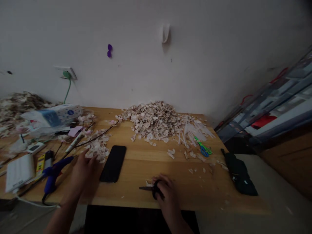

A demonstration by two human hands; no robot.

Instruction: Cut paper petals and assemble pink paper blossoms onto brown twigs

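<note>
My right hand (167, 191) rests near the front of the table with its fingers in the black handles of a pair of scissors (156, 189). The blades point left, and a small pale scrap lies just behind them. My left hand (84, 167) reaches to the near edge of a small pile of pale petals (97, 150). Its fingers are apart, with nothing visible between them, though their tips are dim and slightly blurred. Between the hands lies a black phone (113, 163).
A large heap of petals (156, 118) sits against the wall, beside translucent strips (196, 130) and green-blue scissors (203, 148). At left are a blue glue gun (52, 175), a white box-like device (20, 172), a tissue pack (52, 115) and blossom branches (97, 134). A dark pouch (240, 174) lies right.
</note>
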